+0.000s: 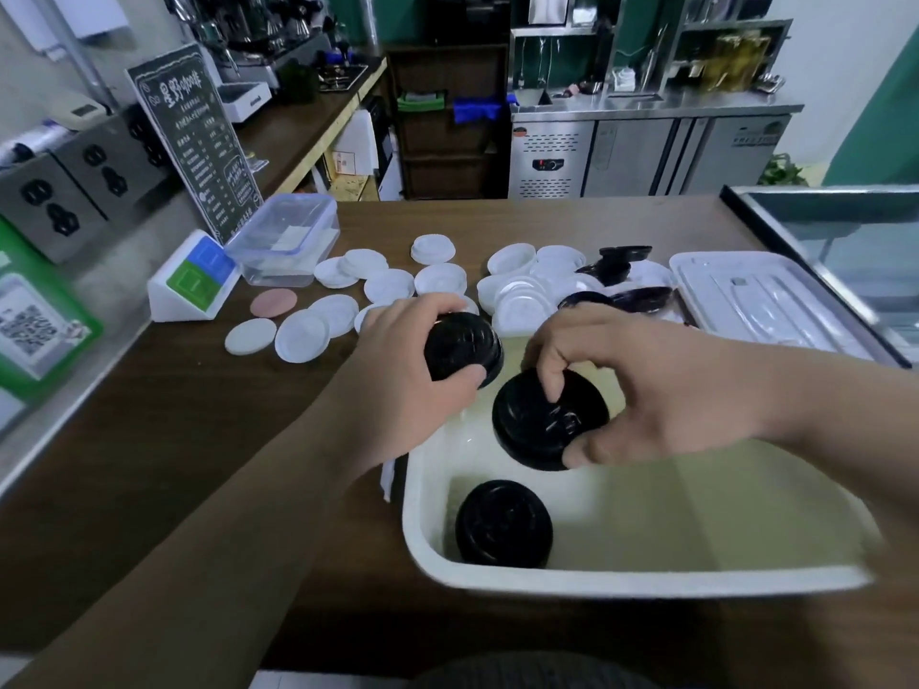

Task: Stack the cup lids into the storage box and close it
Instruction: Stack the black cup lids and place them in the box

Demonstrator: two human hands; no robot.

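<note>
Right now both hands are busy: the left hand (403, 340) is curled round a short stack of black lids (462, 348), and the right hand (661, 385) pinches another black lid (549, 420) by its rim over the storage box (621, 584). They look light, thin and slick, so rim-holds seem safest.

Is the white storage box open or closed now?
Open. The white plastic storage box has no cover on; a stack of black round cup lids shows inside.
</note>
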